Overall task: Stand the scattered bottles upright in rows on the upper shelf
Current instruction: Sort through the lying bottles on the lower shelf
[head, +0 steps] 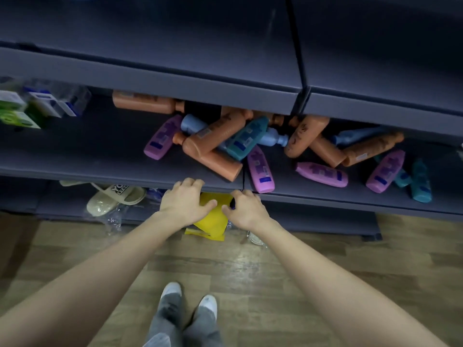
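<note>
Several bottles lie scattered on their sides on the middle shelf [100,159]: orange ones [213,139], purple ones [260,172], light blue ones [273,140] and teal ones [246,139]. The dark upper shelf [175,41] above them holds nothing in view. My left hand [186,200] and my right hand [244,209] hover side by side just below the middle shelf's front edge, fingers loosely curled, holding nothing. The nearest bottles are an orange one and a purple one just above the hands.
Boxed goods [37,106] stand at the left of the middle shelf. On the bottom shelf lie a beige slipper [112,199], clear plastic wrap and a yellow item [213,221] under my hands. Wooden floor [250,266] and my feet are below.
</note>
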`<action>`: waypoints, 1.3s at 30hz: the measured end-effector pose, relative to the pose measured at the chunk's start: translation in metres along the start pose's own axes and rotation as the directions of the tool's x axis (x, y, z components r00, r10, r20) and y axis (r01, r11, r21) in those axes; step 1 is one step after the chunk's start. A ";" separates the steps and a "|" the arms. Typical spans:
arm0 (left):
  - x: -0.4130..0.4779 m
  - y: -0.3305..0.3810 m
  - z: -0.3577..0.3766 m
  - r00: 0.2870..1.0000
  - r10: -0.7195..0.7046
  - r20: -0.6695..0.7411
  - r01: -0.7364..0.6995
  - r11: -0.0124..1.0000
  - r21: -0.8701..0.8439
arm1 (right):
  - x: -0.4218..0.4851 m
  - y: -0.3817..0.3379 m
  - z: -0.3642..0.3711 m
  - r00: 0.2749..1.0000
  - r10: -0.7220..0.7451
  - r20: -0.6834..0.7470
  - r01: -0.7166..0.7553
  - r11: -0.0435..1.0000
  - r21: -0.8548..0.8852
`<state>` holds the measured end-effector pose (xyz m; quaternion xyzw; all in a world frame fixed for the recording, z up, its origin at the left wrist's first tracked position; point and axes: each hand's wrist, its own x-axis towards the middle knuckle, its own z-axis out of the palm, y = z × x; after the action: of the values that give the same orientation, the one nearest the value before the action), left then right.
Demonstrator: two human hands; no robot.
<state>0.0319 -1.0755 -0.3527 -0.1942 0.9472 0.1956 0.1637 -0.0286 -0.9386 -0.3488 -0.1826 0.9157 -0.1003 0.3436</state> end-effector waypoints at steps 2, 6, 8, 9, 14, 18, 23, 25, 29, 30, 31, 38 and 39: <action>0.008 -0.004 0.008 1.000 0.000 0.004 0.000 1.000 -0.003 | 0.009 -0.006 0.003 1.000 -0.015 -0.005 0.015 1.000 0.022; 0.022 -0.015 0.025 1.000 0.013 0.002 -0.013 1.000 -0.019 | 0.025 -0.015 0.010 1.000 -0.021 -0.019 0.022 0.999 0.044; 0.029 -0.022 0.033 1.000 0.014 0.005 -0.014 1.000 -0.025 | 0.032 -0.017 0.015 0.999 -0.028 -0.026 0.029 0.999 0.039; 0.032 -0.025 0.036 1.000 0.014 0.004 -0.014 1.000 -0.023 | 0.035 -0.017 0.018 0.999 -0.032 -0.029 0.033 0.999 0.038; 0.049 -0.040 0.048 0.999 -0.010 -0.038 0.008 0.999 -0.050 | 0.052 -0.015 0.032 0.998 -0.042 -0.039 0.043 0.998 0.038; 0.061 -0.047 0.055 0.995 -0.020 -0.097 0.010 0.995 -0.099 | 0.067 -0.013 0.026 0.993 -0.077 -0.094 0.081 0.995 0.049; 0.084 -0.047 0.053 0.972 -0.061 -0.226 0.004 0.970 -0.242 | 0.085 -0.018 0.012 0.974 -0.118 -0.196 0.137 0.987 0.086; 0.093 -0.046 0.049 0.959 -0.074 -0.273 -0.005 0.960 -0.280 | 0.093 -0.022 0.008 0.967 -0.118 -0.227 0.153 0.977 0.145; 0.110 -0.042 0.036 0.929 -0.103 -0.357 -0.031 0.936 -0.352 | 0.108 -0.032 0.004 0.954 -0.103 -0.283 0.185 0.942 0.280; 0.114 -0.042 0.034 0.921 -0.107 -0.375 -0.041 0.929 -0.367 | 0.111 -0.035 0.003 0.951 -0.088 -0.295 0.178 0.939 0.295; 0.117 -0.043 0.032 0.913 -0.106 -0.393 -0.052 0.927 -0.371 | 0.114 -0.038 0.003 0.947 -0.071 -0.312 0.174 0.933 0.315; 0.141 -0.040 0.021 0.934 -0.062 -0.353 -0.101 0.900 -0.423 | 0.132 -0.049 0.000 0.925 0.085 -0.371 0.131 0.844 0.520; 0.143 -0.038 0.019 0.939 -0.057 -0.339 -0.099 0.900 -0.425 | 0.133 -0.049 0.000 0.924 0.093 -0.371 0.129 0.837 0.531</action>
<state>-0.0720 -1.1433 -0.4367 -0.2465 0.8953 0.3672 -0.0538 -0.1085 -1.0367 -0.4127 -0.0626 0.8959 -0.3941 0.1952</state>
